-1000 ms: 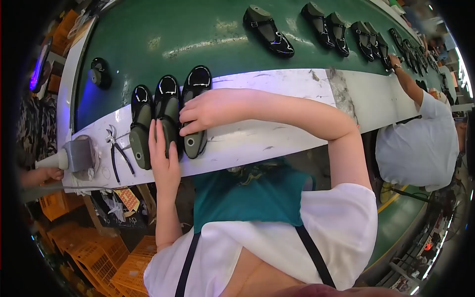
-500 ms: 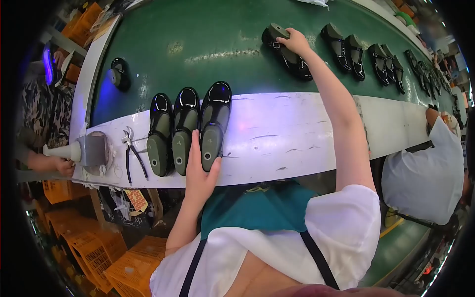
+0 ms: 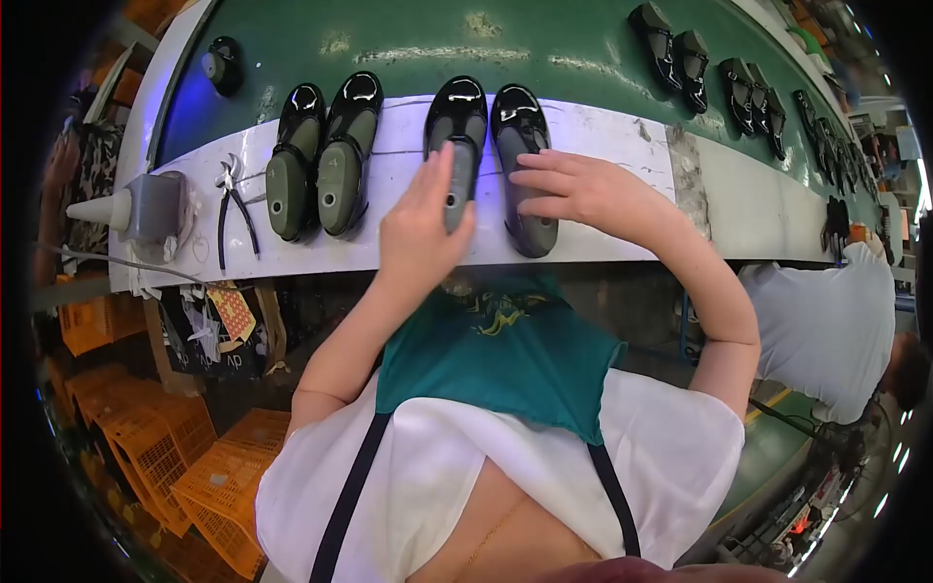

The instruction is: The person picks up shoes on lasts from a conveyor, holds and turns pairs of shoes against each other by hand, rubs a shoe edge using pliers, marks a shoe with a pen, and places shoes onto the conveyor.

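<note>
Two glossy black strap shoes on grey-green lasts stand under my hands on the white ledge. My left hand [image 3: 425, 222] grips the heel end of the left shoe [image 3: 457, 109], fingers on one side and thumb on the other. Across the heel end of the right shoe [image 3: 520, 115] lies my right hand [image 3: 573, 192], its fingers stretched and apart. Both toes point away from me, with a gap between the shoes. To their left, a matching shoe [image 3: 292, 146] and another shoe [image 3: 348, 146] stand close together, untouched.
Pincers [image 3: 233, 209] and a grey bottle with a white nozzle [image 3: 155, 216] are at the ledge's left. Across the green surface [image 3: 544, 44] stands a lone shoe [image 3: 223, 64]; more shoes [image 3: 748, 95] line the right. A co-worker [image 3: 826, 325] sits right; orange crates [image 3: 155, 437] are below left.
My right hand has brought a shoe from the green surface onto the white ledge and loosened its fingers. With my left hand, the third shoe has shifted right, away from the other two.
</note>
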The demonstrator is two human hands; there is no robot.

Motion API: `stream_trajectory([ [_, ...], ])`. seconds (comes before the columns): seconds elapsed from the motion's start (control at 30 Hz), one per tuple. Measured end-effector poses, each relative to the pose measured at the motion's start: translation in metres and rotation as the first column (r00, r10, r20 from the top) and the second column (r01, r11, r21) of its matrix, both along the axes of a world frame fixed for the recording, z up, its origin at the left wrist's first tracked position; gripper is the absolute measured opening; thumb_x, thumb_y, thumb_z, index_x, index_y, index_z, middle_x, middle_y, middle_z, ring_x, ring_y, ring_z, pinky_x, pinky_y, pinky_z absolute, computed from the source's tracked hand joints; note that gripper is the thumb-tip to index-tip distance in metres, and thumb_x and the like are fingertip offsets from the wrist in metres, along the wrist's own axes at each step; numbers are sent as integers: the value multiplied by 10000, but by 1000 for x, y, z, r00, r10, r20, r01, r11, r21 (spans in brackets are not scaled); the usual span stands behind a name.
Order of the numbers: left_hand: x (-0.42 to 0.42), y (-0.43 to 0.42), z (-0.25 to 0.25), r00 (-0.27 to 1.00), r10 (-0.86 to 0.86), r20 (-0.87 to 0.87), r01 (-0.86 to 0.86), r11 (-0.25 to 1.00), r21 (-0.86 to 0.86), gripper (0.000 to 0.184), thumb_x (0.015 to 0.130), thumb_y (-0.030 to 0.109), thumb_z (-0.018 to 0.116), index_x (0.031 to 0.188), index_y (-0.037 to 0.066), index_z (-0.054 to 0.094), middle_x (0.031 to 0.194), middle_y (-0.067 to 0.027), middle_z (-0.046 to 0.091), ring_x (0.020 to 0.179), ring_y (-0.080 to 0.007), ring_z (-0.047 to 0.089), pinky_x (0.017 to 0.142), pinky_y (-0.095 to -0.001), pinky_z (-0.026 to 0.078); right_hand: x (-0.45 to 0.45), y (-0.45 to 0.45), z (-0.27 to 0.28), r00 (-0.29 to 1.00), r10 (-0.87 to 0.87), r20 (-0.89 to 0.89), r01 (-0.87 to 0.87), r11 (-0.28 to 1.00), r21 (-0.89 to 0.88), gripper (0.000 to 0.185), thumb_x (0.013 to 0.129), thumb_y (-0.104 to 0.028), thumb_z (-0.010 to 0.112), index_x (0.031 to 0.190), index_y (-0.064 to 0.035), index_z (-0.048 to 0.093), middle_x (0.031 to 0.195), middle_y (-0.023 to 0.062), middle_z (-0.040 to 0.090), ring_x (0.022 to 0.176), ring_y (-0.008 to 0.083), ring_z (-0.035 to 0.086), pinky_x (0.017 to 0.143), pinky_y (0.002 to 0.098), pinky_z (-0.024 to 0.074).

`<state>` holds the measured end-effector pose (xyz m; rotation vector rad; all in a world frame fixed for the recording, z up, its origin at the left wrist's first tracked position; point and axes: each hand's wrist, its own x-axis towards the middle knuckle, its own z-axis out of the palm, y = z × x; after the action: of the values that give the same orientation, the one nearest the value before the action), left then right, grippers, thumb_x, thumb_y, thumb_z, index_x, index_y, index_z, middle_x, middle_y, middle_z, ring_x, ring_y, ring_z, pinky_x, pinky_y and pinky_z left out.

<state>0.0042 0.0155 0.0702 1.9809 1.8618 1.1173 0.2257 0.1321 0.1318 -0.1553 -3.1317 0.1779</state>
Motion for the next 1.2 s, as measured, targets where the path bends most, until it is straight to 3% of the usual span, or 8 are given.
stream_trajectory([
  [0.1, 21, -7, 7, 991, -57, -119, 57, 998, 0, 696, 760, 294, 706, 1370, 81, 448, 1291, -232, 521, 1165, -387, 534, 892, -414, 496, 9, -19, -13, 971, -209, -114, 188, 967, -170, 402, 799, -24, 570, 1183, -143, 587, 1340, 88, 517, 1237, 299, 490, 1019, 378, 429],
  [0.2, 10, 3, 21, 999, -34, -30, 29, 988, -150, 782, 736, 409, 737, 1395, 126, 422, 1367, -199, 434, 1225, -347, 450, 924, -427, 475, 20, -44, -27, 592, -768, -246, 538, 603, -590, 524, 873, -136, 611, 1372, -94, 461, 1368, 131, 498, 1227, 299, 498, 994, 369, 418],
  [0.33, -2, 12, 11, 998, -56, -32, 45, 963, -264, 972, 701, 508, 744, 1467, 120, 289, 1430, -237, 367, 1210, -395, 484, 957, -451, 449, 0, -71, -47, 395, -918, 36, 634, 243, -734, 884, 794, -448, 679, 1398, 88, 320, 1259, 305, 510, 1197, 389, 492, 1011, 422, 372],
  [0.43, -2, 12, 5, 985, -147, 88, 168, 932, -323, 1005, 713, 462, 743, 1487, 89, 222, 1436, -255, 358, 1191, -399, 512, 968, -435, 442, -31, -79, -68, 327, -944, -44, 618, 249, -746, 897, 797, -424, 680, 1424, 73, 273, 1281, 301, 497, 1200, 381, 489, 1030, 402, 356],
  [0.57, -20, 9, -3, 810, -41, 585, 350, 834, -426, 935, 753, 301, 674, 1490, 24, 168, 1426, -202, 382, 1221, -301, 502, 994, -368, 411, -20, -75, -92, 249, -966, -61, 278, 132, -951, 835, 805, -350, 652, 1435, 44, 271, 1317, 206, 496, 1211, 279, 490, 1009, 359, 369],
  [0.67, -28, 4, -29, 309, -10, 951, 384, 916, -115, 735, 746, 213, 565, 1415, 19, 331, 1297, -107, 486, 1197, -203, 482, 1018, -316, 379, -12, -83, -98, 146, -963, 226, -270, -258, -927, 554, 838, -330, 543, 1279, -2, 471, 1162, 118, 579, 1059, 209, 562, 922, 342, 442],
  [0.77, -23, -3, -42, -19, 29, 999, 369, 929, -20, 707, 747, 205, 537, 1400, 19, 344, 1281, -102, 493, 1170, -218, 506, 995, -347, 416, -9, -88, -111, 167, -943, 287, -523, -332, -785, 473, 858, -349, 472, 1171, -1, 546, 1058, 117, 638, 964, 240, 622, 848, 372, 502],
  [1.2, -14, -14, -39, -170, 76, 983, 411, 912, 0, 751, 743, 215, 486, 1446, 60, 274, 1300, -85, 472, 1178, -215, 500, 995, -349, 420, -13, -95, -95, 289, -952, 104, -779, -297, -552, 432, 871, -371, 433, 1106, -35, 569, 983, 110, 655, 880, 243, 642, 784, 386, 523],
])
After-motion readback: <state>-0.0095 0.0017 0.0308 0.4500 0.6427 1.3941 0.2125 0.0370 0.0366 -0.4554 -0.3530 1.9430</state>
